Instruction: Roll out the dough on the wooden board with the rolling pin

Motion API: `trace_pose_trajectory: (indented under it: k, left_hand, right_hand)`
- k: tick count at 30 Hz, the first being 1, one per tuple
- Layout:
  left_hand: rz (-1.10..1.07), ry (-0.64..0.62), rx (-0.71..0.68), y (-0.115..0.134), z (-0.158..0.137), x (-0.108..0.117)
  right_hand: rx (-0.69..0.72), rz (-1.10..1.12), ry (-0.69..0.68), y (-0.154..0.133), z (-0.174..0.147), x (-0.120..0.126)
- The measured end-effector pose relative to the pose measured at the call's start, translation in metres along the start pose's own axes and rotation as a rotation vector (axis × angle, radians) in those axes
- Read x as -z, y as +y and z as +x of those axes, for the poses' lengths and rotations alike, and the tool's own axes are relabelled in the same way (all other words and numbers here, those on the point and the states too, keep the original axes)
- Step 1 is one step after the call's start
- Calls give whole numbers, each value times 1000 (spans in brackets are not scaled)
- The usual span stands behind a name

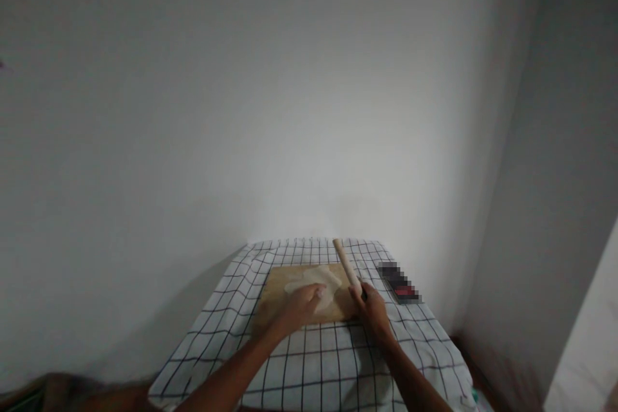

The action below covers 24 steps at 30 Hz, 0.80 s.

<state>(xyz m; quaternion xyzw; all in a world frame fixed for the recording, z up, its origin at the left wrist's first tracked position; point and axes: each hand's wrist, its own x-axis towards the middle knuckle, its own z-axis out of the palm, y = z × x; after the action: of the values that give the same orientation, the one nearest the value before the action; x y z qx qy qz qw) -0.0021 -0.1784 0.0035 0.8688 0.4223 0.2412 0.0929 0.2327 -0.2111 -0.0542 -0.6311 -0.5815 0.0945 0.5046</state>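
A thin, pale sheet of dough point(326, 280) with an uneven edge lies on a wooden board point(280, 277). My left hand point(305, 299) is over the near left part of the dough, its fingers curled together on it and hiding that edge. The fingertips are too small to make out clearly. In my right hand point(371, 308), at the board's right side, is a wooden rolling pin point(346, 264). I grip it by its near end, and it tilts up and away, apart from the dough.
A black-and-white checked cloth point(309, 360) covers the table. To the right of the board lies a dark, flat item point(400, 284) with a red patch, blurred out. A plain pale wall point(309, 109) rises behind the table, and another wall stands to the right.
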Motion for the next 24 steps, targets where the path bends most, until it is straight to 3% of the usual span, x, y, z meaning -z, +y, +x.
trace_pose_trajectory:
  k: [3,5,9,12,18,24]
  left_hand:
    - [-104,222,27,-10,22,25]
    - [-65,307,-16,-16,36,28]
    - [108,152,-64,-27,58,1]
    - [209,46,-30,-38,67,-28]
    - [247,122,-76,-50,84,-53]
    - [204,74,-9,-41,108,-63]
  right_hand:
    - [109,-215,-127,-13,0,-2]
    - [176,-324,-210,-26,-4,-4]
    - [259,-473,-278,-45,-16,-7]
    - [222,-533,-281,-52,-21,-9]
    - [164,-570,-237,-59,-27,-9]
    - [153,-599,-215,-54,-26,-3]
